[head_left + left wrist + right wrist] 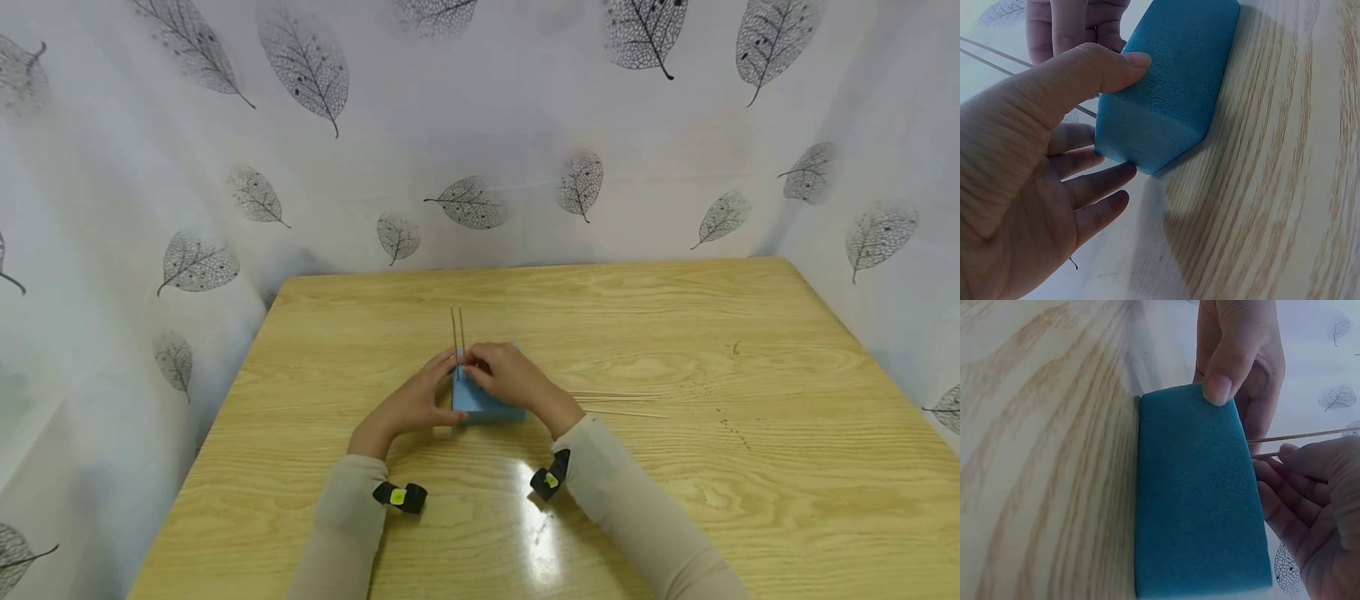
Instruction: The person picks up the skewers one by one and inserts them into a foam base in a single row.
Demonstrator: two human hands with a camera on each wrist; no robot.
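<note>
A blue foam block [480, 402] sits on the table with two thin wooden sticks [462, 327] standing upright at its left end. My left hand [414, 406] grips that end, its thumb pressed on the near face and its fingers around the side, as the left wrist view shows. With thumb and fingertips, my right hand [513, 379] pinches one stick low down, close over the block's top. The other stick [1310, 435] rises beside it, outside the pinch. Part of the block's top is hidden behind my right hand.
Several loose thin sticks [622, 395] lie on the wooden table [750, 483] to the right of the block. A pale curtain with leaf prints [517, 100] hangs behind the table and along its sides.
</note>
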